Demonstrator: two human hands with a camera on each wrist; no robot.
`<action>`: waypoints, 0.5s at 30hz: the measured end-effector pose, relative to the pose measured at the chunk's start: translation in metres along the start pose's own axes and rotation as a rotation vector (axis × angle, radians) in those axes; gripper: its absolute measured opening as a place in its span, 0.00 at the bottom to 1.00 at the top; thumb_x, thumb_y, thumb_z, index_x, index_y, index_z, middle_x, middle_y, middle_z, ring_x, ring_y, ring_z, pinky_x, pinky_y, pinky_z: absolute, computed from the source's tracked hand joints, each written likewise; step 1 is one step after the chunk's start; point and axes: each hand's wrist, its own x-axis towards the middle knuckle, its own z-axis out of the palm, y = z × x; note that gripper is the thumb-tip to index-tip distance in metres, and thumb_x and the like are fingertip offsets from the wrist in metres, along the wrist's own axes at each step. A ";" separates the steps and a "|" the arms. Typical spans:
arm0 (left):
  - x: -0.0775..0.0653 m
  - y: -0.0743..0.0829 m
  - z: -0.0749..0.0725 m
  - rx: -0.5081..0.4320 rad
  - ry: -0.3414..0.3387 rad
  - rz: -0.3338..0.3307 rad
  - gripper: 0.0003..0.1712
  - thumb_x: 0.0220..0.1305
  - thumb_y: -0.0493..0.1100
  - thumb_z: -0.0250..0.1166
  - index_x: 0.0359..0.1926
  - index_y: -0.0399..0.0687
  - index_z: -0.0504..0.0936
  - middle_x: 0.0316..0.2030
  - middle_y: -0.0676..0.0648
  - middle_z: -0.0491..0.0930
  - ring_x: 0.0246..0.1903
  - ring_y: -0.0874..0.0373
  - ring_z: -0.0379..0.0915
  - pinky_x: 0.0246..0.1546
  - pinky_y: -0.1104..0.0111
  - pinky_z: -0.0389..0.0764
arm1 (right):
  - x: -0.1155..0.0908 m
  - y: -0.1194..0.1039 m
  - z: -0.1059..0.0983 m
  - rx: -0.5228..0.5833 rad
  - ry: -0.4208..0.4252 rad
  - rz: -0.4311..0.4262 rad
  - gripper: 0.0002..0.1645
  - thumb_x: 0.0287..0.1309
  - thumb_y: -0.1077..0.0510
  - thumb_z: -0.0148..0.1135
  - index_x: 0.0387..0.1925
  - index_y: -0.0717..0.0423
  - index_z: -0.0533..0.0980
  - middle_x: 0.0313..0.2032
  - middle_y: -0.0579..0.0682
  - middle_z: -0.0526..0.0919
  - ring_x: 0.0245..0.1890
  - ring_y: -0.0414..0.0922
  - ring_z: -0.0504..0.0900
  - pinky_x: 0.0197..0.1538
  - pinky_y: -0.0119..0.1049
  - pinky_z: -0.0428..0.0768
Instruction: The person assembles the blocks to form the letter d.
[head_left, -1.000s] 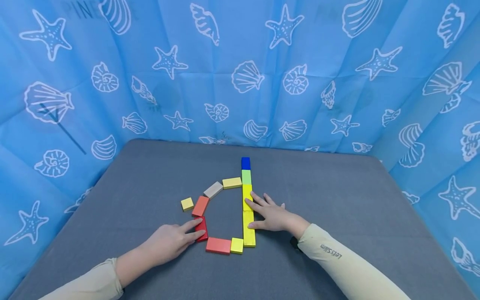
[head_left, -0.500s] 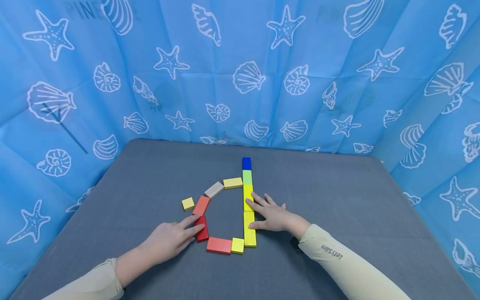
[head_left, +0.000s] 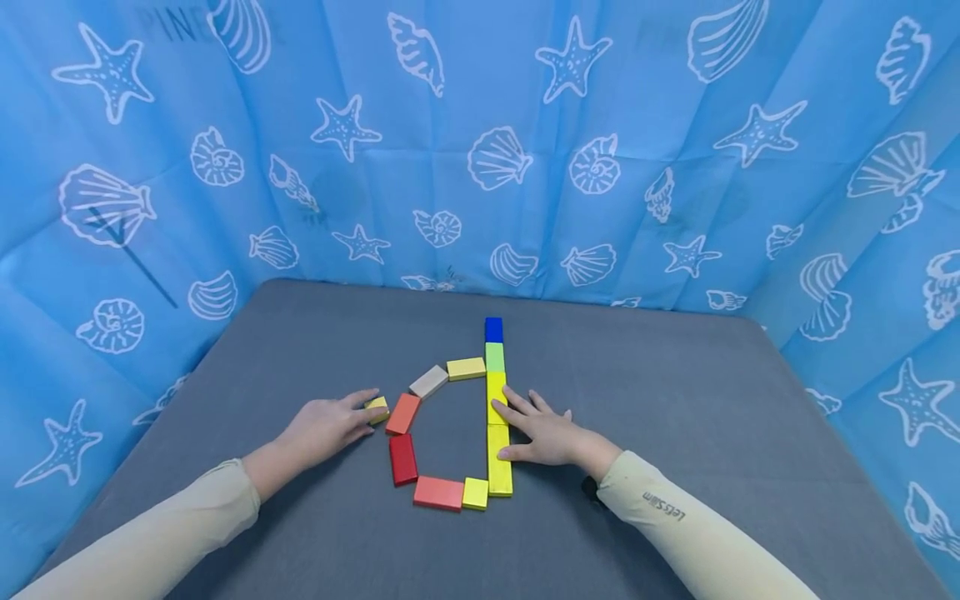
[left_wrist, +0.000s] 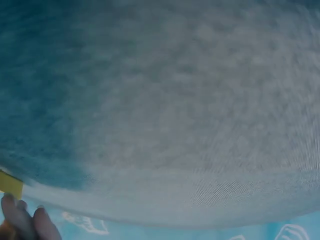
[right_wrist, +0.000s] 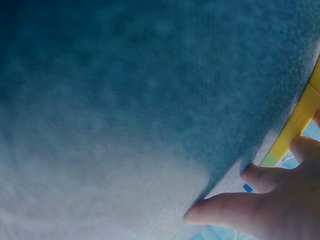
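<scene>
My left hand (head_left: 326, 427) lies beside the small yellow block (head_left: 379, 403), to the left of a curve of blocks. One finger rests across this block and another lies along its far edge; in the left wrist view fingertips (left_wrist: 9, 201) show against it. My right hand (head_left: 546, 433) is spread, its fingertips and thumb touching two long yellow blocks (head_left: 498, 477) that stand in a straight column. A light green block (head_left: 495, 357) and a blue block (head_left: 493, 329) continue the column at its far end. The right wrist view shows spread fingers (right_wrist: 225, 207) beside the column.
The curve joins a pale yellow block (head_left: 467, 368), a beige block (head_left: 429, 382), an orange block (head_left: 403, 413), a red block (head_left: 403, 459), a coral block (head_left: 438, 492) and a yellow square block (head_left: 475, 492). A blue shell-print curtain (head_left: 450, 183) surrounds the grey table (head_left: 637, 375).
My left hand has left the red block and moved away and to the left, onto the small yellow block. The right hand stays on the column.
</scene>
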 end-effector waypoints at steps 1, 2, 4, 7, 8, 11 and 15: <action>0.000 -0.001 0.001 -0.006 0.007 0.008 0.21 0.57 0.41 0.72 0.53 0.51 0.84 0.52 0.42 0.80 0.19 0.60 0.76 0.21 0.73 0.74 | 0.000 0.000 0.000 0.002 -0.001 0.000 0.47 0.61 0.36 0.60 0.76 0.43 0.53 0.77 0.48 0.41 0.73 0.64 0.38 0.56 0.80 0.43; 0.001 -0.002 0.002 -0.009 0.018 0.017 0.21 0.56 0.41 0.72 0.52 0.51 0.85 0.50 0.42 0.81 0.20 0.60 0.77 0.23 0.72 0.76 | 0.000 0.000 0.000 0.001 -0.001 0.001 0.47 0.61 0.36 0.59 0.76 0.43 0.53 0.77 0.48 0.41 0.73 0.64 0.38 0.56 0.80 0.43; 0.001 -0.003 0.004 -0.009 0.047 0.036 0.19 0.55 0.41 0.73 0.50 0.50 0.86 0.47 0.43 0.83 0.21 0.59 0.78 0.24 0.71 0.78 | -0.001 0.000 0.000 -0.001 -0.002 0.002 0.47 0.61 0.36 0.59 0.76 0.44 0.53 0.77 0.48 0.41 0.73 0.64 0.38 0.56 0.80 0.43; 0.004 -0.003 0.004 -0.010 0.082 0.048 0.17 0.54 0.40 0.74 0.47 0.49 0.88 0.44 0.44 0.84 0.24 0.58 0.81 0.26 0.68 0.80 | -0.001 0.000 0.000 -0.001 -0.003 0.004 0.47 0.61 0.36 0.59 0.76 0.44 0.53 0.77 0.48 0.41 0.73 0.64 0.38 0.56 0.80 0.43; 0.004 -0.003 0.004 -0.005 0.085 0.050 0.16 0.54 0.40 0.74 0.46 0.49 0.88 0.43 0.44 0.85 0.25 0.57 0.81 0.26 0.67 0.81 | -0.001 0.000 0.000 -0.002 -0.003 0.005 0.47 0.61 0.36 0.59 0.76 0.43 0.52 0.77 0.48 0.41 0.73 0.64 0.38 0.56 0.80 0.43; 0.005 -0.003 0.003 -0.001 0.079 0.039 0.15 0.54 0.39 0.73 0.45 0.50 0.88 0.43 0.44 0.85 0.26 0.57 0.82 0.27 0.67 0.81 | 0.000 0.000 0.000 -0.002 -0.004 0.008 0.47 0.61 0.36 0.59 0.76 0.43 0.52 0.77 0.48 0.41 0.73 0.64 0.38 0.56 0.80 0.44; 0.001 -0.002 -0.002 -0.024 0.081 0.010 0.18 0.53 0.37 0.74 0.47 0.51 0.88 0.44 0.44 0.84 0.24 0.58 0.80 0.23 0.72 0.77 | 0.000 0.001 0.000 -0.001 -0.008 0.006 0.48 0.61 0.36 0.59 0.76 0.42 0.52 0.77 0.47 0.41 0.73 0.63 0.38 0.57 0.79 0.44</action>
